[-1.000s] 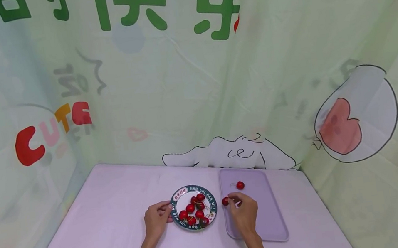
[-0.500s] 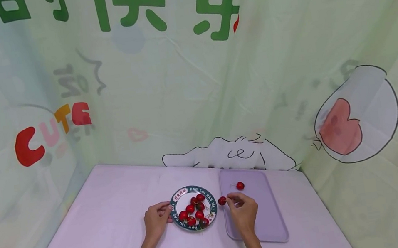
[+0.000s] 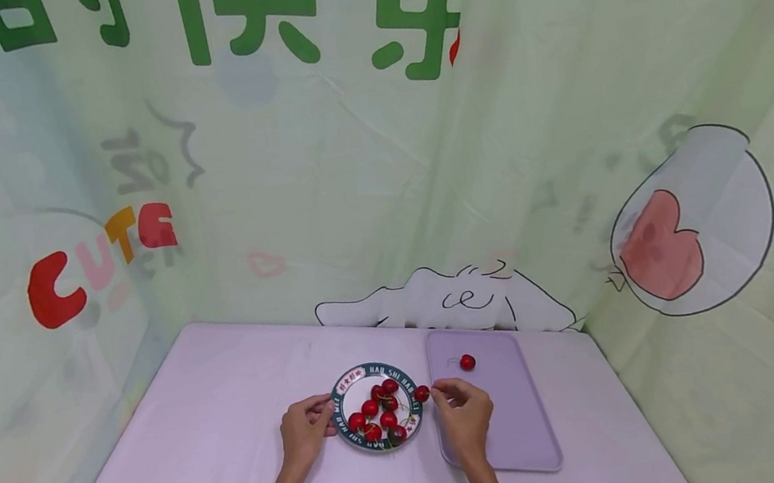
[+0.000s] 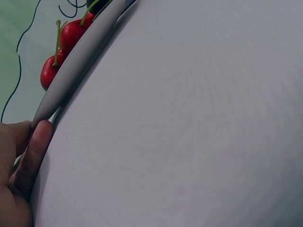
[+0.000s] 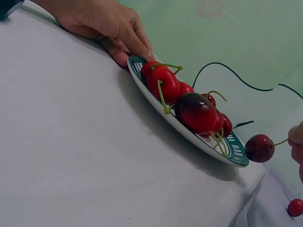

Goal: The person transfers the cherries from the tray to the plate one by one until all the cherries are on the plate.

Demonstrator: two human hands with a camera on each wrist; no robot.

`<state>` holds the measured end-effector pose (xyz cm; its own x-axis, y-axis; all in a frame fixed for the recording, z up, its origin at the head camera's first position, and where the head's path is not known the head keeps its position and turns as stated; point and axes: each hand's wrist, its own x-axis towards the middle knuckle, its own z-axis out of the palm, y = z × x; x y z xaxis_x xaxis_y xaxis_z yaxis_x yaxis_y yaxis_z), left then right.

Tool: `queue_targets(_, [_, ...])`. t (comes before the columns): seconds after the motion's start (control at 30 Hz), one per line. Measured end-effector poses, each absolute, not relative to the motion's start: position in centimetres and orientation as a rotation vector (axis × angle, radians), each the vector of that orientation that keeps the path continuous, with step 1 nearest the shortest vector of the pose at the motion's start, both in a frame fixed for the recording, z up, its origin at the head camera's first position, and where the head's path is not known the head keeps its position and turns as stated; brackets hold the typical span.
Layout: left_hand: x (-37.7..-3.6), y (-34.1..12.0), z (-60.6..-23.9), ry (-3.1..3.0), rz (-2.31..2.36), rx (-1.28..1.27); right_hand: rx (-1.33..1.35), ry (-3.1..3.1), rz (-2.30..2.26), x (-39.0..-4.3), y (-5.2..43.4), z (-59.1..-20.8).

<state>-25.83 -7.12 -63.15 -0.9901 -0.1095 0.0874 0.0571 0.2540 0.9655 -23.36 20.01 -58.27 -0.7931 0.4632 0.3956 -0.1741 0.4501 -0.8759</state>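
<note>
A round plate (image 3: 373,370) with a dark green lettered rim bears several red cherries (image 3: 369,409) with green stems, one of them very dark. At its left edge my left hand (image 3: 305,432) pinches the rim between thumb and fingers, as the left wrist view (image 4: 35,146) also shows. My right hand (image 3: 466,417), on the other side, pinches a dark red cherry (image 5: 259,148) by its stem. That cherry hangs by the plate's right rim; whether it touches the rim I cannot tell. Only the fingertips (image 5: 297,142) of this hand show in the right wrist view.
Right of the plate lies a purple rectangular tray (image 3: 517,420), partly under my right hand. One cherry (image 3: 467,362) with a stem rests near its far end. A pale cloth covers the table (image 3: 232,401); a printed curtain (image 3: 381,193) hangs behind it.
My right hand has carried the cherry leftward from over the tray to the plate's right rim. The left hand and the plate have stayed where they were.
</note>
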Motion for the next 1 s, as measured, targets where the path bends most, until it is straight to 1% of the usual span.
queue_targets(0.27, [-25.9,-7.2,-63.6,-2.380,-1.823,0.070,-0.183,-2.071,1.359,-23.7,19.6,-59.1])
queue_targets(0.53, [-25.8,-7.1,-63.6,-2.378,-1.830,0.069,-0.220,-2.111,1.369,-24.0,19.4,-60.2])
queue_targets(0.87, [-25.7,-7.0,-63.4,-2.389,-1.834,0.077,-0.136,-2.190,1.298,-24.6,19.1,-62.2])
queue_targets(1.0, [-25.7,-7.0,-63.2,-2.375,-1.842,0.062,-0.118,-2.241,1.252,-24.5,18.8,-62.2])
